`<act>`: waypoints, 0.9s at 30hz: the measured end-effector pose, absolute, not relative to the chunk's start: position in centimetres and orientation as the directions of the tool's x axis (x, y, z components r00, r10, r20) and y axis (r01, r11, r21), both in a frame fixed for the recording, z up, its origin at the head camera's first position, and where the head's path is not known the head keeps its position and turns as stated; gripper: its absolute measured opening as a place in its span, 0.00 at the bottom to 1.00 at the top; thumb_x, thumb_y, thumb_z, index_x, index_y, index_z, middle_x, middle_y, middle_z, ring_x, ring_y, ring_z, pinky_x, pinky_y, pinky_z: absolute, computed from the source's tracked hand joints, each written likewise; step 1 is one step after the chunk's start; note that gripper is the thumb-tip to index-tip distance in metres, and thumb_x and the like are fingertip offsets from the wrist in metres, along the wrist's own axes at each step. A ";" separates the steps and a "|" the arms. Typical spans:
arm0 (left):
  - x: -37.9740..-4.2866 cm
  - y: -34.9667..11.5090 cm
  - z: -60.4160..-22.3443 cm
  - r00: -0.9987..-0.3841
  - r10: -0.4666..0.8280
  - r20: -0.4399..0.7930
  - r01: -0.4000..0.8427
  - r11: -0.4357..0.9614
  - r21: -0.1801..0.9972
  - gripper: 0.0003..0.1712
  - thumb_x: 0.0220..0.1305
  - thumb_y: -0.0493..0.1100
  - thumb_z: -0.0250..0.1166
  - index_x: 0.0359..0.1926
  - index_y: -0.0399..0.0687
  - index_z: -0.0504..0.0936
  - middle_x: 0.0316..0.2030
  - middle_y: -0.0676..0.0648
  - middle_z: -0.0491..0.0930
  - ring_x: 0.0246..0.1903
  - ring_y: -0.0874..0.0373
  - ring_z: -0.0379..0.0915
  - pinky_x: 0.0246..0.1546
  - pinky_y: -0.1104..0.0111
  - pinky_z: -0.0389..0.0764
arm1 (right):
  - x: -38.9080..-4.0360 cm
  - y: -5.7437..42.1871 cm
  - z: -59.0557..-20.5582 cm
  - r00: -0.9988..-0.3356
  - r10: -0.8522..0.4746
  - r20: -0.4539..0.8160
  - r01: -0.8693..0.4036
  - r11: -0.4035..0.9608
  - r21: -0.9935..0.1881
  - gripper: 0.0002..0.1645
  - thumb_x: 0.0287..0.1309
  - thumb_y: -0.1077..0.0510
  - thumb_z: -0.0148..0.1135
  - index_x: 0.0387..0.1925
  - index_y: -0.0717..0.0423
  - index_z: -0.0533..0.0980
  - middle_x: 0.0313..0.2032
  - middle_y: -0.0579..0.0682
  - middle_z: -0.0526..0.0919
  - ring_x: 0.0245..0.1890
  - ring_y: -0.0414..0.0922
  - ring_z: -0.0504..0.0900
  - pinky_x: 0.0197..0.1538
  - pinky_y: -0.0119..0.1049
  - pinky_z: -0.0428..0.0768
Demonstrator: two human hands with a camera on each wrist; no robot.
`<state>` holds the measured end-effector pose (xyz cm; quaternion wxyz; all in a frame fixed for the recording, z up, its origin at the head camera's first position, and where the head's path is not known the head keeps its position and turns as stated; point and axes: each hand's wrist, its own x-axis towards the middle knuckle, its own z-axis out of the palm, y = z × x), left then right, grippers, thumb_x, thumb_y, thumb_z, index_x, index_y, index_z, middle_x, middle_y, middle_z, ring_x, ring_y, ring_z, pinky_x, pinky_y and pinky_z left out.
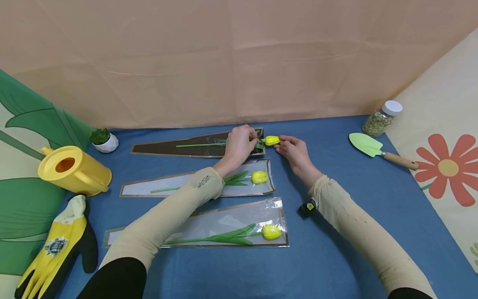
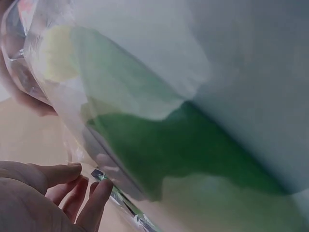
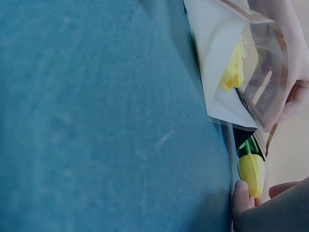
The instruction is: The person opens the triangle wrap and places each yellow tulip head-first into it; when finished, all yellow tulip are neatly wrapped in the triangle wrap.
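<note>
A long tapered dark sleeve (image 1: 160, 148) with a clear front lies at the back of the table. In it lies the green stem of a yellow tulip (image 1: 271, 140), whose bloom sticks out past the wide right end. My left hand (image 1: 239, 145) bends over that end, thumb and fingertips pinching the sleeve's edge. With thumb and fingers my right hand (image 1: 296, 155) pinches the bloom's tip, closer in the right wrist view, where the tulip (image 3: 251, 175) hangs out of the opening. Nearer me lie two white sleeves (image 1: 138, 189), each with a yellow tulip (image 1: 259, 177) inside.
On the left stand a small potted plant (image 1: 106, 142) and a yellow watering can (image 1: 87, 174), with a yellow-black glove (image 1: 57, 249) in front. A jar (image 1: 381, 119) and a green trowel (image 1: 366, 144) are at right. A small black object (image 1: 306, 209) sits near my right wrist.
</note>
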<state>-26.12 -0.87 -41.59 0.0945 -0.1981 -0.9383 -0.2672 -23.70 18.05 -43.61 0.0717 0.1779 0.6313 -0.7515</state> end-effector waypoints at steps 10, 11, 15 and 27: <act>-26.1 -0.7 -41.5 -0.905 0.323 0.276 0.419 0.783 0.459 0.05 0.73 0.38 0.72 0.40 0.43 0.92 0.44 0.45 0.88 0.26 0.53 0.80 0.27 0.64 0.80 | -23.3 17.3 -43.2 -0.944 0.064 -0.325 0.314 -0.142 -0.939 0.25 0.85 0.66 0.42 0.75 0.70 0.68 0.73 0.64 0.71 0.66 0.54 0.78 0.69 0.40 0.76; -26.1 -0.7 -41.5 -0.906 0.323 0.274 0.418 0.784 0.459 0.05 0.73 0.39 0.72 0.40 0.43 0.92 0.43 0.45 0.88 0.27 0.53 0.81 0.28 0.64 0.80 | -23.3 17.2 -43.2 -0.948 0.056 -0.314 0.305 -0.132 -0.943 0.25 0.85 0.66 0.43 0.75 0.70 0.68 0.73 0.64 0.71 0.66 0.54 0.79 0.69 0.40 0.76; -26.1 -0.7 -41.5 -0.908 0.319 0.271 0.414 0.782 0.465 0.05 0.74 0.38 0.71 0.39 0.43 0.92 0.42 0.45 0.88 0.28 0.52 0.81 0.29 0.63 0.81 | -23.4 16.9 -43.4 -0.963 0.038 -0.268 0.263 -0.097 -0.960 0.23 0.82 0.68 0.51 0.72 0.71 0.72 0.69 0.66 0.75 0.62 0.53 0.82 0.67 0.41 0.78; -26.0 -0.9 -41.3 -0.909 0.318 0.269 0.413 0.776 0.477 0.06 0.74 0.38 0.70 0.40 0.43 0.92 0.43 0.44 0.88 0.31 0.51 0.82 0.30 0.62 0.81 | -24.1 16.0 -43.6 -0.973 -0.016 -0.228 0.229 -0.097 -0.969 0.20 0.78 0.70 0.57 0.66 0.75 0.76 0.62 0.70 0.80 0.45 0.39 0.86 0.57 0.33 0.83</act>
